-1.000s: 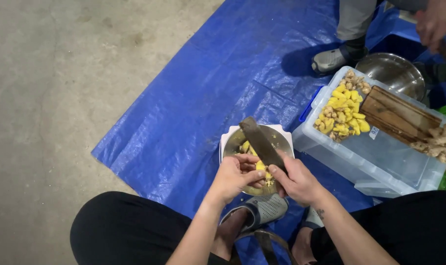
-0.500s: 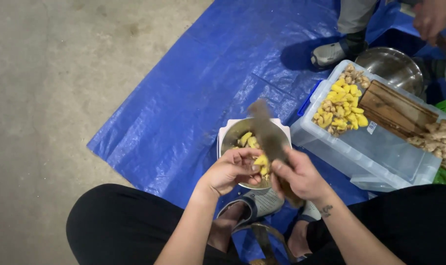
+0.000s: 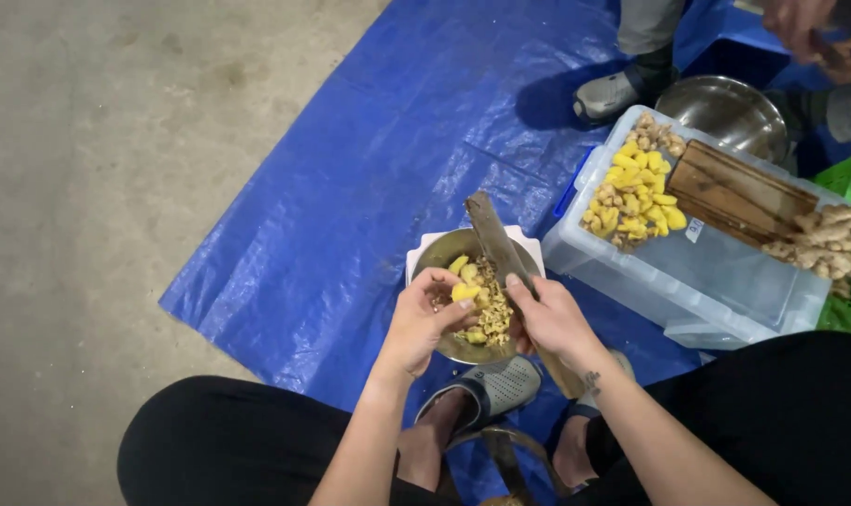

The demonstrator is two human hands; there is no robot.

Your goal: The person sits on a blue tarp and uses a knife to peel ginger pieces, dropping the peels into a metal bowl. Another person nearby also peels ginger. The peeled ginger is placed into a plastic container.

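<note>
A peeled yellow piece of ginger (image 3: 464, 291) sits pinched between the fingers of the left hand (image 3: 423, 319), right over the metal bowl (image 3: 441, 251), which holds a heap of yellowish ginger scraps and pieces (image 3: 486, 314) and rests on a small white tray (image 3: 530, 245). The right hand (image 3: 552, 319) is just beside the bowl on its near right edge, its fingers closed around a long, dark, flat blade-like tool (image 3: 497, 245) that slants across the bowl and sticks out past its far rim. Right of the bowl stands a clear plastic bin (image 3: 725, 281) containing peeled yellow ginger chunks (image 3: 631, 201) at its far left end, a wooden board (image 3: 739, 192) across the middle, and unpeeled ginger roots (image 3: 819, 239) at its right. Beyond the bin lies an empty-looking steel bowl (image 3: 725, 112). Everything rests on a blue tarp (image 3: 350, 187) spread over the concrete floor (image 3: 97, 169). Another person's shoe (image 3: 613, 94) is at the far side of the tarp.
</note>
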